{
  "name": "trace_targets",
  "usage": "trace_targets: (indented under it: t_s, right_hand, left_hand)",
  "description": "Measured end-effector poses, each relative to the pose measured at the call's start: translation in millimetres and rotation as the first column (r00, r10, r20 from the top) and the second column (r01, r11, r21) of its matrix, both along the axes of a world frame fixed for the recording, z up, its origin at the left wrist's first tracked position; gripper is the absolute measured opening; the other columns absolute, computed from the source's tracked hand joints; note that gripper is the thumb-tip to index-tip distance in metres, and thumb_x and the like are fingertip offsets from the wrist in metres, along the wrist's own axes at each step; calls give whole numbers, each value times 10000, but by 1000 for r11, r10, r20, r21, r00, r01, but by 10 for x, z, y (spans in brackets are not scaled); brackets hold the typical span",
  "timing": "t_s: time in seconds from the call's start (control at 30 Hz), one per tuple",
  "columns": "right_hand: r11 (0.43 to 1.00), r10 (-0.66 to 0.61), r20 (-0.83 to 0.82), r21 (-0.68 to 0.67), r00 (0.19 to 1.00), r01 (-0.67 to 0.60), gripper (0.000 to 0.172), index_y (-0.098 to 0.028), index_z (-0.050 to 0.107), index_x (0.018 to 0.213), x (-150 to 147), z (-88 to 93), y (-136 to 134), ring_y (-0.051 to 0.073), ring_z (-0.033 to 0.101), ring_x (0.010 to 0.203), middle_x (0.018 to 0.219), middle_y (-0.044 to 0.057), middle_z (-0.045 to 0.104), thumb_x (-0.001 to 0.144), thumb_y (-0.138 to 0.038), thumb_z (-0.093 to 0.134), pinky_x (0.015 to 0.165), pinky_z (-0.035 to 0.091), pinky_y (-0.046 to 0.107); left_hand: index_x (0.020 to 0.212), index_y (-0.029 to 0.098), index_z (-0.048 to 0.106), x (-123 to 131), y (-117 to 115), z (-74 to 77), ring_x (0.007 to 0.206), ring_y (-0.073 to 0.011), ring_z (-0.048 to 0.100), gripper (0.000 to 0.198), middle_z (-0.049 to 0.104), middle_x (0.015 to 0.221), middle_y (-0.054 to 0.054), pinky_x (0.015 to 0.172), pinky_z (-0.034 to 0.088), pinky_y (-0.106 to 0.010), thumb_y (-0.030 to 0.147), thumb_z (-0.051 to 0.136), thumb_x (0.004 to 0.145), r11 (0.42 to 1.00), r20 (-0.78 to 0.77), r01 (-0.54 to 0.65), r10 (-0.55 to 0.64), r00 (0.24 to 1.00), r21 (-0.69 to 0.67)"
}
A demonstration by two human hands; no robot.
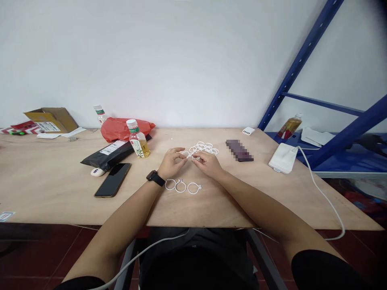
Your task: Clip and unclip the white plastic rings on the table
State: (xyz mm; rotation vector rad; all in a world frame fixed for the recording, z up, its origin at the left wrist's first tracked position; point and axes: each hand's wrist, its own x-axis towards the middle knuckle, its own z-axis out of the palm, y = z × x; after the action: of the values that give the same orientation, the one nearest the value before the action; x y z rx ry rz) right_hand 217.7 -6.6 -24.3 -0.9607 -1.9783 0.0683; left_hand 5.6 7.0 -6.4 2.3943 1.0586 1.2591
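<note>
My left hand (173, 162) and my right hand (208, 163) meet above the middle of the table, thumbs and fingertips pinched toward each other. Between them shows a small white plastic ring (186, 154) at the left fingertips, with another curved white piece by the right fingers; whether these join is hidden. Just behind my right hand lies a pile of white rings (208, 146). Nearer to me, three more white rings (180, 186) with small tabs lie flat in a row. A black watch (155, 177) is on my left wrist.
Left on the table (187, 211): a phone (113, 180), black parcel (104, 157), red bag (116, 129), drink bottle (138, 141) and open carton (54, 121). Right: a pixelated dark object (240, 150), white charger (248, 131), white power bank (283, 158) with cable, and blue shelf frame (298, 60).
</note>
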Motion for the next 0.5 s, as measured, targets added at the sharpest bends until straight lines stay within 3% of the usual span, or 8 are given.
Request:
trace_targets:
  t_s: [0.23,0.5]
  right_hand:
    - [999,46,-83,-10,996,-47,133,-229,697,947,-57,50,-60,148,606,667,900,38,716,895,-301,599,654,498,291]
    - [993,107,-124,-37,986,-112,85,-221,680,881,-91,73,-102,124,561,607,801,19,685,851,-231,601,590,469,266]
  left_hand:
    - [752,212,682,103,-103,-15,1047,-217,624,125,696,1108,-69,969,472,-428,309,673,830,988,-17,152,-152,988,6]
    - [785,214,676,110,-109,3,1009,-210,646,128,708,1077,-73,938,489,-418,314,639,856,977,-60,209,-206,977,39]
